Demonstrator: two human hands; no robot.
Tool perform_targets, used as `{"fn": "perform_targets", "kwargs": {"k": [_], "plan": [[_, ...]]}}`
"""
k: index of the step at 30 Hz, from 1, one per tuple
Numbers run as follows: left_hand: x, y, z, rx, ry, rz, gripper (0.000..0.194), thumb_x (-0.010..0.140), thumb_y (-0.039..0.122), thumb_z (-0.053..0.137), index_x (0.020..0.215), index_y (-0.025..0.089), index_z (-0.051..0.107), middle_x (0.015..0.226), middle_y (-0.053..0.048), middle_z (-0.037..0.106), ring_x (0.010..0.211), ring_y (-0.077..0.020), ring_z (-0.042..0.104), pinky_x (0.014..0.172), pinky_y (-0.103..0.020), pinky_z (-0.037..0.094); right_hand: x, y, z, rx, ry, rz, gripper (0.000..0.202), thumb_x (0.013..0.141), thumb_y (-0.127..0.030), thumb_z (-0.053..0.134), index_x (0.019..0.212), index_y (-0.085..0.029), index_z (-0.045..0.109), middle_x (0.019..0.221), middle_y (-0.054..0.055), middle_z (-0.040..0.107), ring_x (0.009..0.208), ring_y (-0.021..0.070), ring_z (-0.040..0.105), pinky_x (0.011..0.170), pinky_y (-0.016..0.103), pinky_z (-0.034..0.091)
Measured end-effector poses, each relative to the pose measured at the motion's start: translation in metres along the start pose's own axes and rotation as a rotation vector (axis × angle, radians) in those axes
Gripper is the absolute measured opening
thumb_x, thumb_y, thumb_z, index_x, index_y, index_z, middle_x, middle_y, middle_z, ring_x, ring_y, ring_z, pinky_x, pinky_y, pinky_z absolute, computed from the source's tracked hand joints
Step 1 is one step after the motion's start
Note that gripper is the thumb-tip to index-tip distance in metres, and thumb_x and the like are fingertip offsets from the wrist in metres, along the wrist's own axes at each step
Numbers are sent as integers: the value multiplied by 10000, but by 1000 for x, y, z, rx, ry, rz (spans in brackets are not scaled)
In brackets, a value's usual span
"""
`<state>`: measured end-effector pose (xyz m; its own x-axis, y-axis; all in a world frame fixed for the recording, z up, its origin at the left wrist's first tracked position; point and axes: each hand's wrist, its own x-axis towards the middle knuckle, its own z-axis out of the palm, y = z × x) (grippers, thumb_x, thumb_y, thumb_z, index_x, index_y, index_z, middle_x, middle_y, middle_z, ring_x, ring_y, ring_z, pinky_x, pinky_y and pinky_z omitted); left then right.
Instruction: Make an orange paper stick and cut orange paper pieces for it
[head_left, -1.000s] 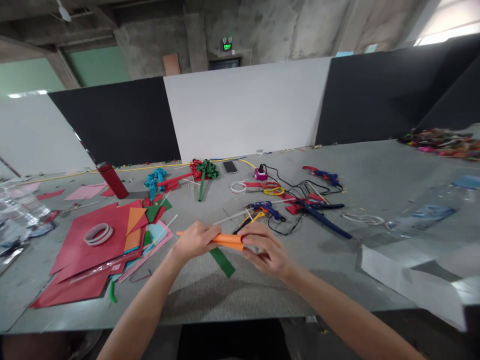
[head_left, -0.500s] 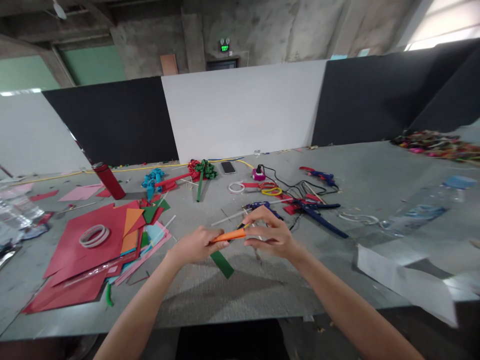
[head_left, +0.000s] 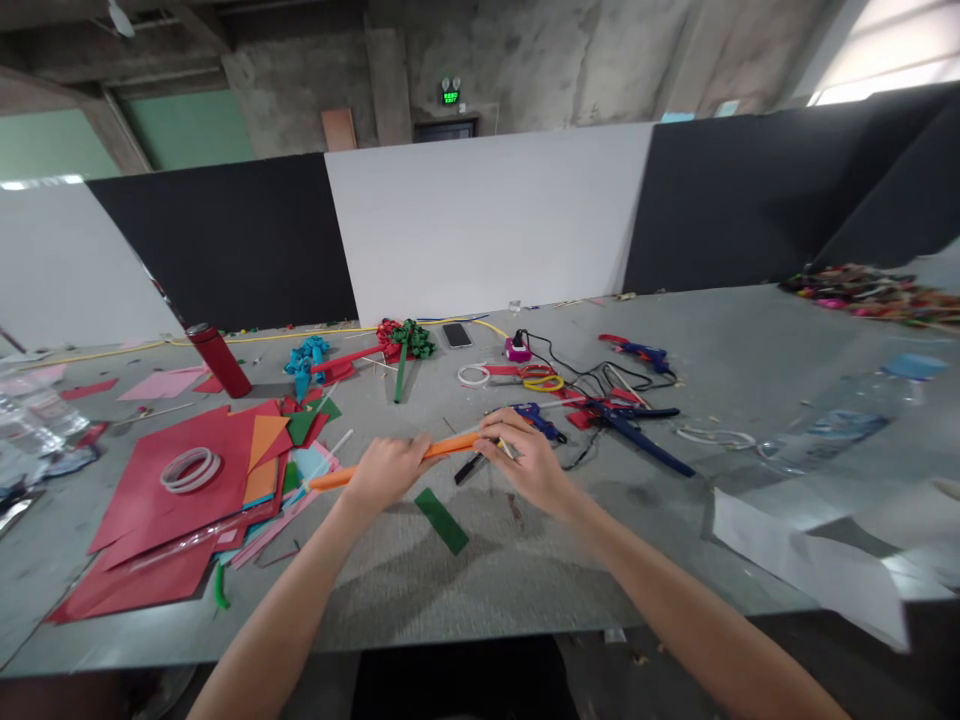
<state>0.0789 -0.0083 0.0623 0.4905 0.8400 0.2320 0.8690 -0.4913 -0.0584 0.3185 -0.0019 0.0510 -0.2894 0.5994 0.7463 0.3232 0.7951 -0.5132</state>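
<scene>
A long, narrow orange piece point(head_left: 454, 444), seemingly rolled or folded paper, stretches slantwise between my hands above the table. My left hand point(head_left: 391, 470) wraps around its middle, and one end sticks out to the left past the wrist. At the right end, the fingertips of my right hand point(head_left: 523, 457) pinch it. Below the hands a green paper strip point(head_left: 442, 521) lies flat on the table. A black pen-like stick point(head_left: 469, 468) rests just under the orange piece. Behind my right hand is a blue glue gun point(head_left: 541, 422), partly covered by the fingers.
Red paper sheets point(head_left: 165, 510) with white tape rings point(head_left: 190, 470) lie left. Farther back are a red flask point(head_left: 219, 360), blue bow point(head_left: 306, 358), green bow point(head_left: 412, 340) and phone point(head_left: 456, 335). Blue-handled pliers point(head_left: 637, 430), cables and a plastic bottle point(head_left: 847, 420) lie right.
The orange piece now shows longer, reaching out left behind my left hand. My left hand has shifted slightly left and up. My right hand has moved down and left, fingers closer together.
</scene>
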Motion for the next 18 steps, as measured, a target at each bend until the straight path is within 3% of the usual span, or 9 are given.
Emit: {"fn": "perform_targets", "kwargs": {"k": [3,7,10,13,18], "plan": [[1,-1,-3,-152,-23,24,457,1042,521,332,971,168,614,720,-64,655,630,-194,620,583,-268,367,0,-3,1,52,0,75,206,978,-363,587,942,-195,700,954,64,628,894,184,631,825,320,513],[-2,-1,-14,-594,-194,131,476,1030,540,357,805,181,575,653,5,558,588,-134,525,568,-243,332,1,-3,-10,153,-44,-109,183,977,-325,579,974,-215,725,958,65,603,874,182,607,795,343,520],[-7,-3,-26,-946,-537,143,562,973,659,387,659,196,442,524,50,391,439,-90,360,452,-239,250,0,-3,-19,172,-58,-317,240,999,-324,513,974,-239,736,971,76,602,874,195,587,773,377,518],[-11,-6,-31,-1246,-941,128,589,907,744,434,646,219,382,477,68,319,355,-80,272,359,-239,196,-6,-8,-25,123,-71,-505,303,1014,-361,450,1031,-254,734,999,89,616,883,213,582,788,427,509],[-19,-10,-20,-1426,-1451,132,607,760,814,577,657,237,418,455,76,249,335,-82,169,299,-213,126,-4,-38,-36,-38,-258,-763,356,1007,-402,452,1152,-200,706,957,100,674,866,224,598,762,418,545]]}}
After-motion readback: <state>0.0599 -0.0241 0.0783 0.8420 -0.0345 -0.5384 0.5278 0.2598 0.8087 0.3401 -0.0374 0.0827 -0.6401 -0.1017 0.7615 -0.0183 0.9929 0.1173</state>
